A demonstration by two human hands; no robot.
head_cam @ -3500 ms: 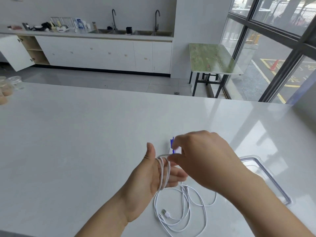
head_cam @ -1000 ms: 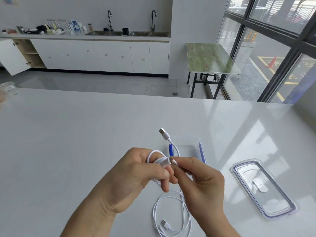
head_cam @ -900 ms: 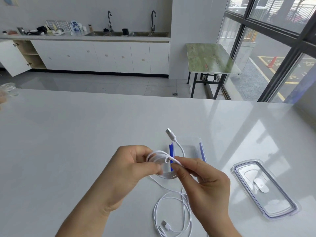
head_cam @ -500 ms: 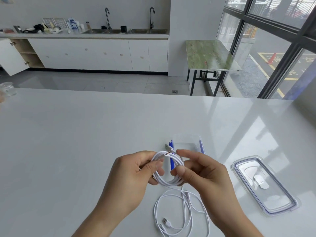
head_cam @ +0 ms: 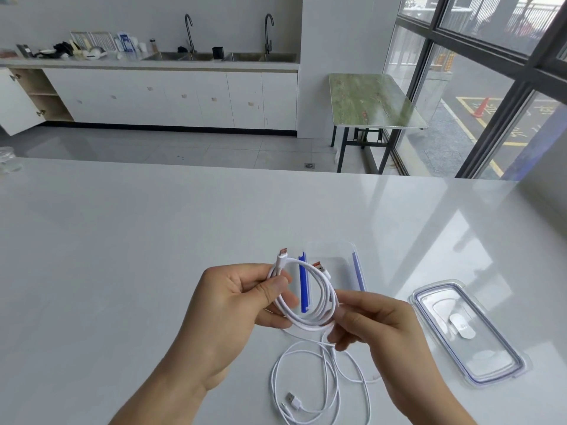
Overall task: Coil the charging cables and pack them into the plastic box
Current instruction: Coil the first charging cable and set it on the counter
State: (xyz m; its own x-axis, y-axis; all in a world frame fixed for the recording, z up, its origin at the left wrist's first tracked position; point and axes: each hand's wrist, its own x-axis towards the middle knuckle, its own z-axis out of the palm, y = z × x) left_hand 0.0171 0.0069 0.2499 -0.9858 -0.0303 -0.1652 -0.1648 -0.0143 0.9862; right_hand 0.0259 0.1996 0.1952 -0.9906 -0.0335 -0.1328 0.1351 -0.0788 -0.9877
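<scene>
The left hand pinches the coiled cable between thumb and curled fingers at the ring's left side, just below a plug that sticks up past the thumb; the right hand closes thumb and forefinger on the opposite side. Gripped from both sides, the turns cannot spring apart, which I judge to be the reason for using two hands. The coil hangs in the air above the table, in front of the plastic box and not yet in it. The box stands open just beyond the hands, so the coil looks ready to be lowered in; its lid lies apart to the right, out of the way. A loose cable sprawls uncoiled on the table beneath the hands, probably next in line.

The left fingers behind the coil are hidden; the right fingertips are partly covered by the strands, so exactly how many turns they catch is unclear. The box is clear and the coil crosses it, so its contents are hard to judge. The loose cable runs under the right hand and is cut off at the bottom edge.
</scene>
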